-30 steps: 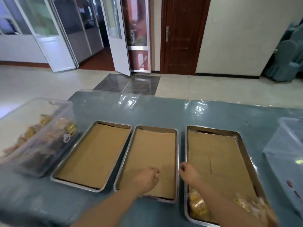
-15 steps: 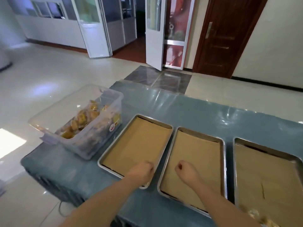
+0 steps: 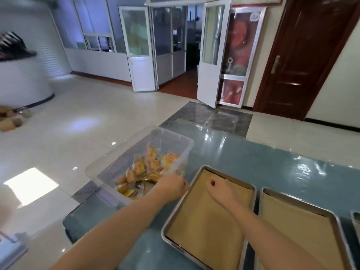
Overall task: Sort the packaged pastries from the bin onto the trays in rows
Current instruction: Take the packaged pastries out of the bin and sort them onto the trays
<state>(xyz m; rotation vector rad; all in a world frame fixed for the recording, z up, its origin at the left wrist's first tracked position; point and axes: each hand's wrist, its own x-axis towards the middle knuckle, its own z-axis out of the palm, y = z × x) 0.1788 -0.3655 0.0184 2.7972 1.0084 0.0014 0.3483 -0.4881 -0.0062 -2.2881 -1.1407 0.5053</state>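
A clear plastic bin (image 3: 109,162) stands on the table's left end and holds several packaged pastries (image 3: 148,168) in yellow and orange wrappers. My left hand (image 3: 172,187) hangs over the bin's near right edge, fingers loosely curled, nothing visibly held. My right hand (image 3: 220,189) hovers over the far part of the left metal tray (image 3: 175,209), which is lined with brown paper and bare. Its fingers are curled under and hold nothing. A second lined tray (image 3: 335,223) lies to the right.
The table (image 3: 263,158) has a glossy blue-green cover and ends just left of the bin. The corner of a third tray (image 3: 356,217) shows at the right edge. Beyond lie a tiled floor, white glass doors and a dark wooden door.
The view has swung left, so the bin sits at centre. Both hands have travelled left, from the middle and right trays to the bin's edge and the left tray.
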